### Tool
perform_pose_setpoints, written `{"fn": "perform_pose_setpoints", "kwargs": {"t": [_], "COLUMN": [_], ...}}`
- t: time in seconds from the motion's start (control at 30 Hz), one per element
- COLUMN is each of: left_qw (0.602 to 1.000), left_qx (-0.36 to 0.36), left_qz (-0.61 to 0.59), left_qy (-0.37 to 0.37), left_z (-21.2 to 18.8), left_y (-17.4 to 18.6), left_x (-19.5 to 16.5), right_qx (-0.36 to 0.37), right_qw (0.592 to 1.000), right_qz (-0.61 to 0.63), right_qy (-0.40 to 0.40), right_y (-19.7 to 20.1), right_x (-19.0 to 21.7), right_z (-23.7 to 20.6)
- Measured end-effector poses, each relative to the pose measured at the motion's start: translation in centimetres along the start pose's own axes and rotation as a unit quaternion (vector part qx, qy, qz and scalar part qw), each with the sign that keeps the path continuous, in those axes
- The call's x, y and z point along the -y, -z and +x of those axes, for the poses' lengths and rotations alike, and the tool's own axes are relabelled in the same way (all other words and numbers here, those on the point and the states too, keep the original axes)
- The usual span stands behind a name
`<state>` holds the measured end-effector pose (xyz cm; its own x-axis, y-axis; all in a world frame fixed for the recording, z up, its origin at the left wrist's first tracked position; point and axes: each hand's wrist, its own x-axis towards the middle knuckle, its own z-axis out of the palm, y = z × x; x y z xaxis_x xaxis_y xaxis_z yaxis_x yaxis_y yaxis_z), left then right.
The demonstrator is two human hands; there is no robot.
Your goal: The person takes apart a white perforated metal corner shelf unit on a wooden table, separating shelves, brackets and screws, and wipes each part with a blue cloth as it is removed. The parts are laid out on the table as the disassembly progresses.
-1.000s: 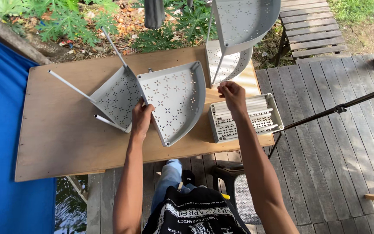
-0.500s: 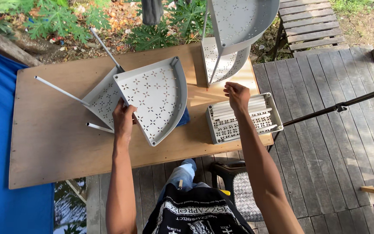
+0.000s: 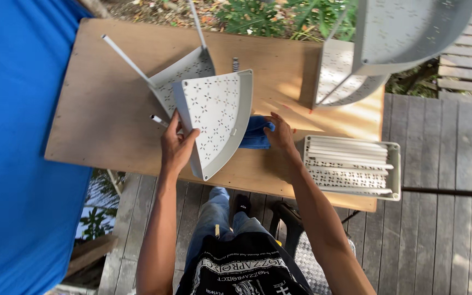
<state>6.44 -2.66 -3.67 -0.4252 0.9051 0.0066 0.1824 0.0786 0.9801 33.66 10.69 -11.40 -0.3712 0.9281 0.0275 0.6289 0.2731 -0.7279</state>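
Observation:
My left hand (image 3: 176, 145) grips the near edge of a grey perforated corner shelf (image 3: 217, 117), a quarter-round tray tilted up over the wooden table (image 3: 99, 125). A second shelf of the same kind (image 3: 178, 76) with thin white poles sticking out lies just behind it. My right hand (image 3: 279, 136) rests on a blue cloth (image 3: 253, 134) that lies on the table, partly under the raised shelf.
A rectangular perforated tray (image 3: 350, 166) holding several white tubes sits at the table's right near corner. Assembled corner shelves (image 3: 372, 49) stand at the far right. A small metal screw (image 3: 235, 64) lies behind the shelves. Blue fabric (image 3: 12, 136) covers the left. Wooden decking lies below.
My right hand has moved from the tube tray leftward onto the blue cloth. My left hand still holds the corner shelf. The view has shifted, with the table now larger in frame.

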Motion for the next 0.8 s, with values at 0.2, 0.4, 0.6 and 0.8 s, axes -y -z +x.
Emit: {"fn": "perform_pose_setpoints", "kwargs": {"t": [0.2, 0.4, 0.6, 0.8], "left_qw": [0.998, 0.998, 0.999, 0.991], "left_qx": [-0.013, -0.023, -0.027, -0.072], "left_qz": [0.055, 0.023, -0.034, -0.114], "left_qy": [0.019, 0.046, 0.025, 0.008], "left_z": [-0.6, 0.0, 0.0, 0.6], "left_y": [0.2, 0.2, 0.3, 0.1], "left_x": [-0.3, -0.6, -0.8, -1.4], "right_qx": [0.179, 0.136, 0.049, -0.153], "right_qw": [0.955, 0.942, 0.988, 0.937], "right_qz": [-0.204, -0.267, -0.136, 0.258], "right_qy": [0.121, 0.153, -0.046, -0.18], "right_y": [-2.1, -2.9, -3.5, 0.8], "right_x": [3.4, 3.7, 1.3, 0.1], "right_z": [-0.9, -1.5, -0.5, -0.4]}}
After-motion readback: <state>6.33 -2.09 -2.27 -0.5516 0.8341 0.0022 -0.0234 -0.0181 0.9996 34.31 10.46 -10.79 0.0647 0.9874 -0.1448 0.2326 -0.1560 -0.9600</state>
